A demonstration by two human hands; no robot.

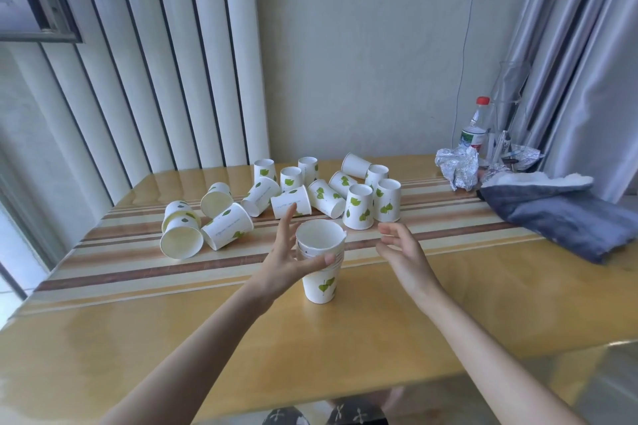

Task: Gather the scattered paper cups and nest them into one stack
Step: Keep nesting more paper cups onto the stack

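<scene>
A stack of nested white paper cups with green leaf prints [321,272] stands upright on the wooden table [448,304], mouth up. My left hand [290,262] wraps around its upper part, thumb across the front rims. My right hand [402,248] hovers just right of the stack, fingers apart and curled, holding nothing. Behind them several loose cups lie scattered: some on their sides, such as one at the left [181,241] and one near the middle [291,202], others upside down, such as one right of centre [359,206].
A folded blue-grey blanket [566,214] lies at the table's right edge. Crumpled foil [457,166], a red-capped plastic bottle [475,128] and a clear glass vessel [511,86] stand at the back right. A wall and curtains close off the far side.
</scene>
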